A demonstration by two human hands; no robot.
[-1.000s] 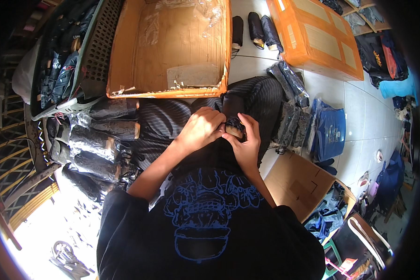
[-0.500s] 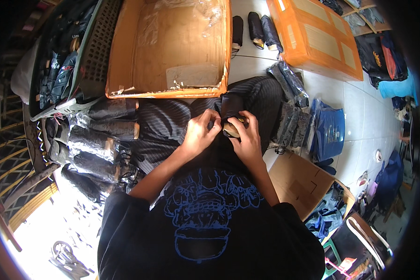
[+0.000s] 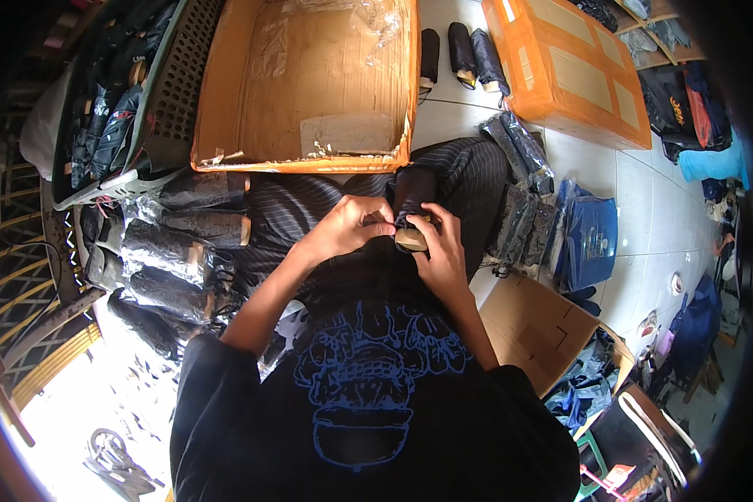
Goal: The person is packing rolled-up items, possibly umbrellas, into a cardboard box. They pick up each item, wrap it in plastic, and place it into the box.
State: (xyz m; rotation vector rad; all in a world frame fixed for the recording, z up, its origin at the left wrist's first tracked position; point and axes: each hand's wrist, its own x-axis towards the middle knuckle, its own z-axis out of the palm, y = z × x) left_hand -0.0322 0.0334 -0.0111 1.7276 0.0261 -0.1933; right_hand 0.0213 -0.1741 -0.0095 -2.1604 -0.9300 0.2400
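Note:
A folded umbrella (image 3: 416,186) in a dark cover lies over my lap, its pale brown handle end toward me. My right hand (image 3: 441,243) is closed round the handle end, thumb and fingers on either side. My left hand (image 3: 356,226) pinches at the umbrella's near end with thumb and forefinger; what lies between those fingertips is too small to make out. Three more dark folded umbrellas (image 3: 462,55) lie on the floor beyond, handles toward me. Several plastic-wrapped umbrellas (image 3: 171,255) are piled to my left.
An open cardboard box (image 3: 309,159) stands just ahead, with a dark perforated crate (image 3: 163,109) of umbrellas left of it. A taped orange box (image 3: 573,71) is at the far right. Wrapped umbrellas (image 3: 517,222), blue packets (image 3: 590,234) and a cardboard flap (image 3: 531,326) lie to my right.
My left hand has shifted slightly left and its fingers now point toward the handle, touching the umbrella's end. The handle's pale end has come more into view under my right hand.

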